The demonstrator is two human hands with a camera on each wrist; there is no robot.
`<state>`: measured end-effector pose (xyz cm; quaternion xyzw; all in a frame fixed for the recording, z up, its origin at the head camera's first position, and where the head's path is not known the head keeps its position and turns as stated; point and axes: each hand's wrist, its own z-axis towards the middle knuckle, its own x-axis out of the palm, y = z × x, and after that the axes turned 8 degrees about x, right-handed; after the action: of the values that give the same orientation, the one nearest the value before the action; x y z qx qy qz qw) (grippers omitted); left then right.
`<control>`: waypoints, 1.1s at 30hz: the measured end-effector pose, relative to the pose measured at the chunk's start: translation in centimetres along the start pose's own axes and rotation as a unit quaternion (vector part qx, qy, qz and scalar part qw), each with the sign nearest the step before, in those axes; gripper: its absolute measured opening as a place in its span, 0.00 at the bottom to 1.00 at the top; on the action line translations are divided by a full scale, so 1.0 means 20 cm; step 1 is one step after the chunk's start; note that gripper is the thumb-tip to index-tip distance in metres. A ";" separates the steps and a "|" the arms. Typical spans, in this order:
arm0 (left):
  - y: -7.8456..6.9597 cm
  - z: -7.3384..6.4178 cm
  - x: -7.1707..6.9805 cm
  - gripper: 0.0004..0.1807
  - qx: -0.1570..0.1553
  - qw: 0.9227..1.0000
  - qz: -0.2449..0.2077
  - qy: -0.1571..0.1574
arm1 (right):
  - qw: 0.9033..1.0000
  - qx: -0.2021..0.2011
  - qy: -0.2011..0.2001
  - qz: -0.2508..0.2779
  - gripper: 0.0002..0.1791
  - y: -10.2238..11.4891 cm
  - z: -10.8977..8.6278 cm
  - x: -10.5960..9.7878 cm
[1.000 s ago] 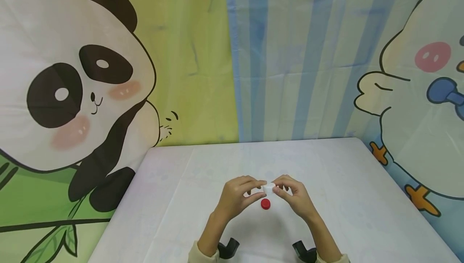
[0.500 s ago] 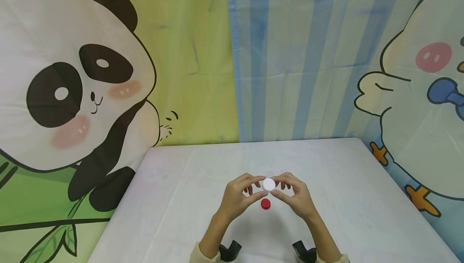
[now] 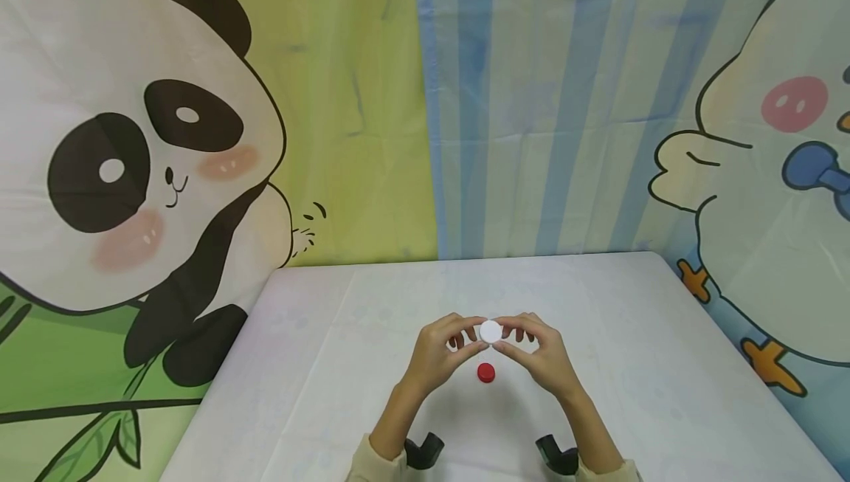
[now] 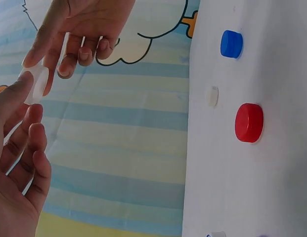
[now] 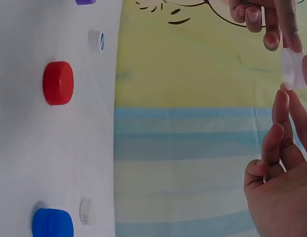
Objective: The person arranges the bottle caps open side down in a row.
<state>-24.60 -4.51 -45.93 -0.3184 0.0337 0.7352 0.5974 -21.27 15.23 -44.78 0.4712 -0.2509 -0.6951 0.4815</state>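
Note:
Both hands hold a white bottle cap (image 3: 491, 331) up above the table, its flat round face turned to the head camera. My left hand (image 3: 433, 353) pinches it between thumb and fingertips from the left, and my right hand (image 3: 546, 355) does the same from the right. In the left wrist view the white cap (image 4: 37, 85) looks slightly translucent. A red bottle cap (image 3: 486, 373) lies on the table just below the hands, nearer the body. Both wrist views show a blue cap (image 4: 231, 44) on the right-hand side, which the head view does not show.
On the white-covered table (image 3: 372, 305) lie small white caps (image 4: 212, 96), one with a blue mark (image 5: 97, 41), and a purple piece (image 5: 85, 2) cut by the frame edge. Cartoon curtains (image 3: 358, 135) stand behind the table.
The white cap has turned from nearly side-on to showing its round face. Both hands have risen slightly with it, away from the body. The red cap stays where it was.

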 end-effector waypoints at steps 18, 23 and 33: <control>0.29 0.04 0.18 0.18 -0.137 0.976 0.130 0.107 | 0.989 0.084 0.031 -0.118 0.20 -0.33 0.21 0.08; 0.35 0.01 0.26 0.17 -0.181 0.962 0.146 0.141 | 0.981 0.111 0.060 -0.148 0.18 -0.41 0.25 0.11; 0.37 -0.02 0.34 0.15 -0.238 0.932 0.185 0.203 | 0.959 0.149 0.110 -0.214 0.16 -0.50 0.25 0.18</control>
<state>-31.59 -0.94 -52.13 -0.5817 0.0367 0.7389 0.3382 -30.41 15.61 -52.18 0.6535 -0.1903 -0.6810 0.2701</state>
